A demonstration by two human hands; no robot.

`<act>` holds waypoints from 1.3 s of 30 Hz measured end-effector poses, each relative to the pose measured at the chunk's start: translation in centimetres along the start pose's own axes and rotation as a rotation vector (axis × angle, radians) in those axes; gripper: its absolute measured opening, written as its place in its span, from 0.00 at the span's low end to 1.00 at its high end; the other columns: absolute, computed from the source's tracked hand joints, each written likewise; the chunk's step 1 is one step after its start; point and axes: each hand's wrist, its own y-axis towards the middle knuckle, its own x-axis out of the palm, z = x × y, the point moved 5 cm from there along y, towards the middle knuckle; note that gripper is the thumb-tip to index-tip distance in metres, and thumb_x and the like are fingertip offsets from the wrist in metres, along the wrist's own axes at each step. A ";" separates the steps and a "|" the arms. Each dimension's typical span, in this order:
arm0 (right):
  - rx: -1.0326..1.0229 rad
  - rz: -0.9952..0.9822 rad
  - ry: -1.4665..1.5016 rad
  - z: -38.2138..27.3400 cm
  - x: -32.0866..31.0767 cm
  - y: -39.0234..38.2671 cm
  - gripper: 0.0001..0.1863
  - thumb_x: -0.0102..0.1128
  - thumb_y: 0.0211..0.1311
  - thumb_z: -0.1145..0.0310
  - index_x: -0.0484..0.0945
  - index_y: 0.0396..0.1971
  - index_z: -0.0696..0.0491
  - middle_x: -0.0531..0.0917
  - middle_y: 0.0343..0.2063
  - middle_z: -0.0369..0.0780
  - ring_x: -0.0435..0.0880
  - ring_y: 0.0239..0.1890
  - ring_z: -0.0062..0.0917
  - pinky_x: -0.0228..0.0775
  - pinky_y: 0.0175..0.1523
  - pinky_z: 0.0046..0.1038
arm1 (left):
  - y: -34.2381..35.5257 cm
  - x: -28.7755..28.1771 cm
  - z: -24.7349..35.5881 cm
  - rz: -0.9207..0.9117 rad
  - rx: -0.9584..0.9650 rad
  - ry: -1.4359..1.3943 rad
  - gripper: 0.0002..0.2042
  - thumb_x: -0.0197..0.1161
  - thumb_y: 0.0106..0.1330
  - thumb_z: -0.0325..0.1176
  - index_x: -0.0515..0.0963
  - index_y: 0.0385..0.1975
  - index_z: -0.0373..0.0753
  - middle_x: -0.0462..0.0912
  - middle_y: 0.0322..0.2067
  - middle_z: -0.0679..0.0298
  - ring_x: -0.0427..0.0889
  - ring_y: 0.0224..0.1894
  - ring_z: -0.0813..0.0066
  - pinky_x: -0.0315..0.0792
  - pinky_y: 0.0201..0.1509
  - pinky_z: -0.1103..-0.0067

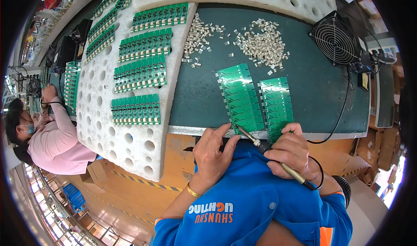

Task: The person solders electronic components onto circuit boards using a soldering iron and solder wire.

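My right hand (290, 152) is wrapped round a soldering iron (255, 142), its tip slanting up and left to the lower edge of a green circuit board panel (239, 96). At that panel's lower left corner, my left hand (212, 154) has its index finger and thumb closed around the edge. A second, narrower green panel (276, 102) lies to the right, its lower end beside my right hand. Both panels show traces and solder points on top, with small pins along their left sides.
Loose small white components (265, 44) lie heaped beyond the panels. At left, a white foam board (97, 94) with holes carries rows of assembled green boards (140, 75). A black fan (334, 41) stands at the far right, a cable running along the bench edge. A co-worker in pink (61, 141) sits at left.
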 end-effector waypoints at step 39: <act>-0.042 0.159 0.094 0.4 -0.8 -1.3 0.09 0.67 0.59 0.67 0.82 0.37 0.53 0.79 0.21 0.36 0.74 0.20 0.28 0.66 0.37 0.35 | -1.7 -1.0 -1.5 0.021 -0.124 -0.217 0.05 0.62 0.68 0.22 0.74 0.40 0.35 0.73 0.27 0.67 0.68 0.25 0.82 0.64 0.29 0.82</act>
